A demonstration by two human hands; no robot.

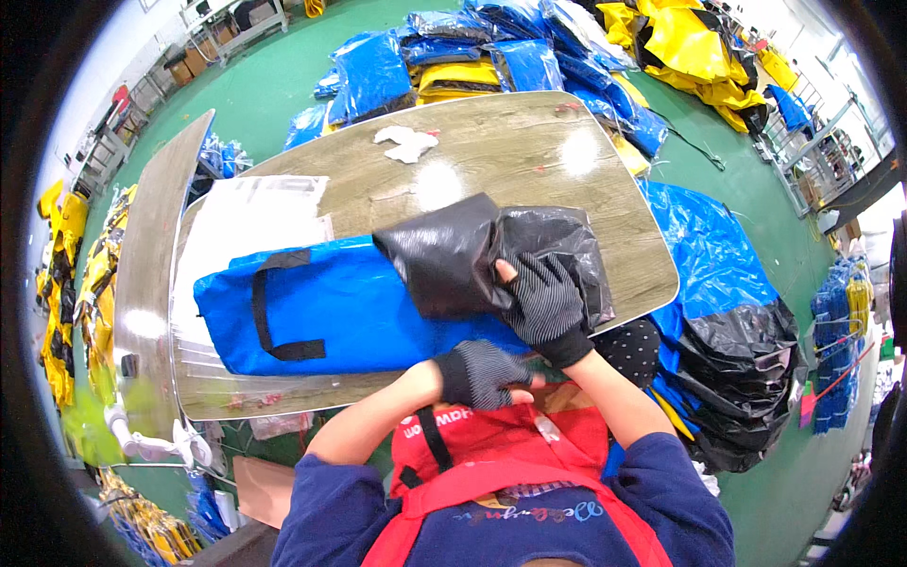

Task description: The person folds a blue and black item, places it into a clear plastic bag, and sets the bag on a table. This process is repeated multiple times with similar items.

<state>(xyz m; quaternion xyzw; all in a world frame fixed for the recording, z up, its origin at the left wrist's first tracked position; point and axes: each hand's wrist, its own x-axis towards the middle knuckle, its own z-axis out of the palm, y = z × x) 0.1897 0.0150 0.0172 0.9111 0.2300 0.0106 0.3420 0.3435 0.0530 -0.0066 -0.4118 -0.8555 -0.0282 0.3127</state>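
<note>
A blue tarpaulin bag (368, 331) with a black strap handle (265, 312) lies flat on the wood-grain table in front of me. Its right end is covered by a black flap (449, 260), folded back and creased. My right hand (546, 304), in a striped fingerless glove, grips that black material, thumb on top and the other fingers partly hidden. At the table's near edge, in front of my red apron (567, 435), is my left hand (484, 375). It wears a matching glove; its fingers reach rightward, slightly bent and apart, with nothing visible in them.
Clear plastic sheets (246, 213) lie under the bag's left end on the table (510, 142). A white scrap (406, 144) rests farther back. Blue and yellow packed bags (453, 71) are piled beyond. More blue-and-black bags (727, 321) stand at the right edge; a side panel (156, 265) flanks the left.
</note>
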